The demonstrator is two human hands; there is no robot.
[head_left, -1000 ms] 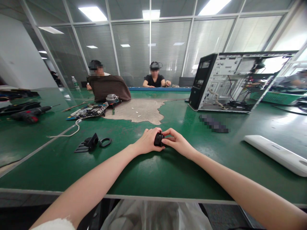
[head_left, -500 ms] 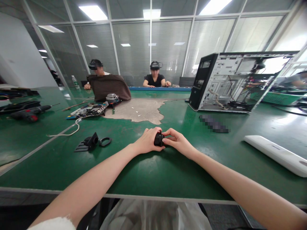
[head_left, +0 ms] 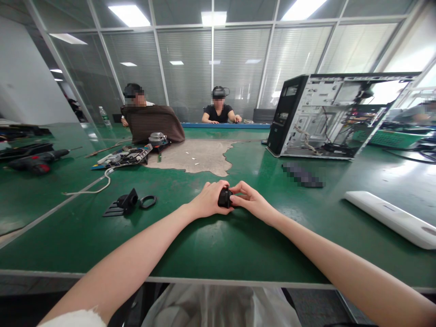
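A small black part (head_left: 224,198), blocky in shape, is held between my two hands just above the green table. My left hand (head_left: 209,200) wraps round it from the left, its thumb below and fingers above. From the right, my right hand (head_left: 248,198) pinches the part's edge with thumb and forefinger. What the part is exactly cannot be made out, since the fingers cover much of it. Left of my hands lie a black ring (head_left: 147,202) and a black bracket (head_left: 124,203) with a slotted flat base.
An opened computer case (head_left: 289,116) stands at the right, with a long white plastic piece (head_left: 388,218) nearer. Circuit boards (head_left: 124,156), a cable (head_left: 105,184) and a power drill (head_left: 39,162) lie at the left. Two people sit across the green table (head_left: 204,254).
Both hands keep the same hold on the black part. The whole view has shifted slightly, with things appearing a little further left.
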